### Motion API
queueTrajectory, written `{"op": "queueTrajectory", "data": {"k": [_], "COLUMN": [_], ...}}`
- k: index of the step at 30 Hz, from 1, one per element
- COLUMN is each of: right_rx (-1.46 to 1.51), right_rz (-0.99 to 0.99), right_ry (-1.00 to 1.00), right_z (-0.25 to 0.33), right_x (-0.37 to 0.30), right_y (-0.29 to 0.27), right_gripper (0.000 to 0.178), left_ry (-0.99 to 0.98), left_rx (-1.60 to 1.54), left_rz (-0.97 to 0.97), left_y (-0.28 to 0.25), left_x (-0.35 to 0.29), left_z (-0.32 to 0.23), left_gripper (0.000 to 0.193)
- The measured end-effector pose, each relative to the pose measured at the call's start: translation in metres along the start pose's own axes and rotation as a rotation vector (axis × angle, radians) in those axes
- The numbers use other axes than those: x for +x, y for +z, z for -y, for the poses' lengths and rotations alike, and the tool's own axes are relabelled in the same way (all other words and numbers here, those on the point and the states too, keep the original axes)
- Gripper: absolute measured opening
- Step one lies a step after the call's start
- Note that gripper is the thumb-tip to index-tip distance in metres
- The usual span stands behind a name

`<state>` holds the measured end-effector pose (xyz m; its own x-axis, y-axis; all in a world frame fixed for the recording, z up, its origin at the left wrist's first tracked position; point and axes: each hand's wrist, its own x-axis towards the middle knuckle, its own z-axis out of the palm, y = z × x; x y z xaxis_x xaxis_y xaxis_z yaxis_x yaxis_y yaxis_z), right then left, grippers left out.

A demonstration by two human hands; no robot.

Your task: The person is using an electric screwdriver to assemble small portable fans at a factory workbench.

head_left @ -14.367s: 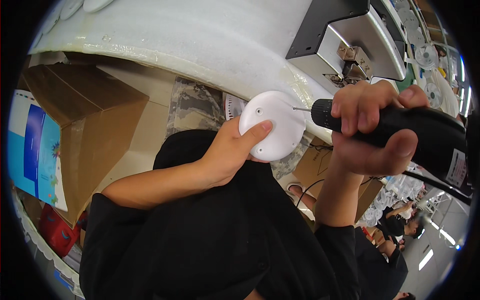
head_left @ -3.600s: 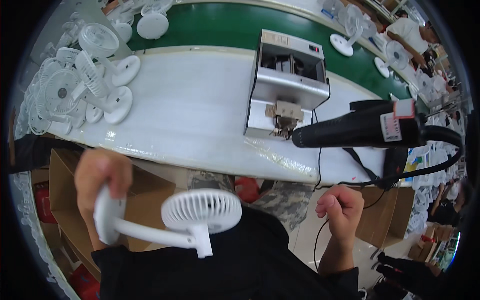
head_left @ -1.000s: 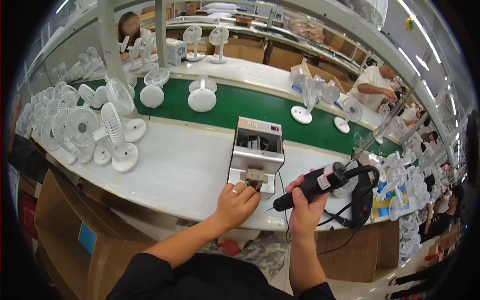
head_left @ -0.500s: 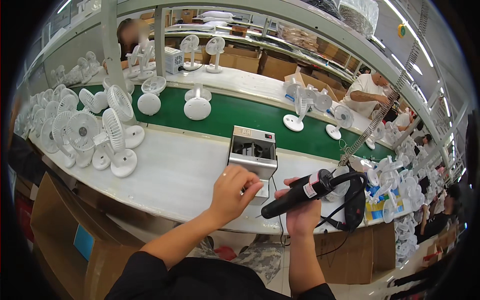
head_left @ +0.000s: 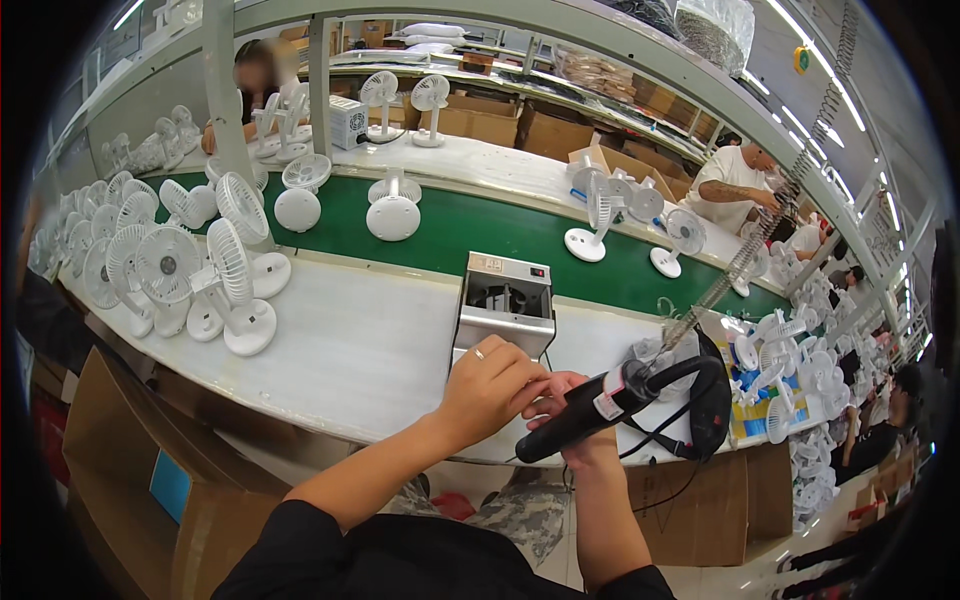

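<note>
A black electric screwdriver (head_left: 585, 412) lies slantwise across my right hand (head_left: 592, 448), its tip down to the left. My right thumb and fingers reach out past its far side; the grip underneath is partly hidden. My left hand (head_left: 492, 385), with a ring on one finger, is closed, its fingertips meeting those of my right hand. Anything pinched between them is too small or hidden to make out. Just beyond my left hand stands a silver metal box (head_left: 508, 300) with an open top, which looks like a screw feeder.
White desk fans (head_left: 168, 262) crowd the white bench (head_left: 350, 345) at left. Others lie on the green belt (head_left: 470, 235). A coil spring (head_left: 725, 275) runs up from the screwdriver. Open cartons (head_left: 130, 480) stand below left. Two people work across the belt; more fans are piled at right.
My left hand has moved right, from in front of the metal box to my right fingertips. The screwdriver has shifted slightly left and nearer to me.
</note>
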<state>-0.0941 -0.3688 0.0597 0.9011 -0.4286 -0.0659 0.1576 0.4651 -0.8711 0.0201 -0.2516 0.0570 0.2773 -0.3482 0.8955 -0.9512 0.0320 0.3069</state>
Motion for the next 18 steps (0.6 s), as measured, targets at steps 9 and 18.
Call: {"op": "queueTrajectory", "data": {"k": [9,18], "right_rx": [0.092,0.039], "right_rz": [0.161,0.135], "right_ry": [0.065,-0.009], "right_z": [-0.010,-0.009], "right_x": [-0.008,-0.013], "right_y": [0.001,-0.007], "right_gripper": [0.042,0.043], "left_ry": [-0.102,-0.204], "left_rx": [0.125,0.310], "left_rz": [-0.078,0.369], "left_y": [-0.019,-0.025], "left_x": [0.033,0.093], "left_z": [0.051,0.096], "left_gripper": [0.008,0.013]}}
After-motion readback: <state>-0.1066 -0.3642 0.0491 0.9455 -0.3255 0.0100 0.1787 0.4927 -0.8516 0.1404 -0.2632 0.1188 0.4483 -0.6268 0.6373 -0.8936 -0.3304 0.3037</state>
